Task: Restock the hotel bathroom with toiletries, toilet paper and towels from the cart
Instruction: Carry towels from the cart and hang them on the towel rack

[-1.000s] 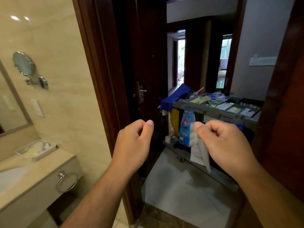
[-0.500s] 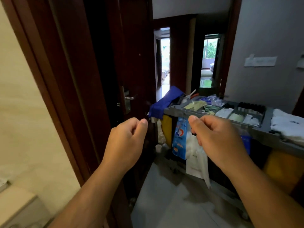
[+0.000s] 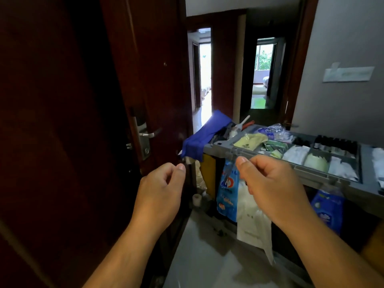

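1. While both forearms reach forward from the bottom edge, the left hand sits at 7 o'clock. Its fingers are curled into the palm with the thumb tip against the index finger, and nothing shows in its hold.
2. The right hand is at 5 o'clock. Its fingers are curled inward, the thumb points up, and no object shows inside the curl.
3. Just behind the right hand, a white plastic bag hangs from the cart. Whether the hand touches the bag cannot be told.
4. A blue printed packet hangs beside the white bag, on its 9 o'clock side. A second blue packet hangs at 4 o'clock under the tray.
5. A small white roll sits low at the cart's near end, beside a yellow bag.
6. The cart stands at 3 o'clock, and its grey top tray is divided into compartments. These hold a yellow pouch, green sachets, white packs and dark small bottles.
7. A blue cloth is draped over the cart's far-left end.
8. A dark wooden door fills 9 o'clock, with its metal handle towards the centre.
9. At 12 o'clock, two lit doorways open off the corridor. A pale label is fixed to the wall at 2 o'clock.
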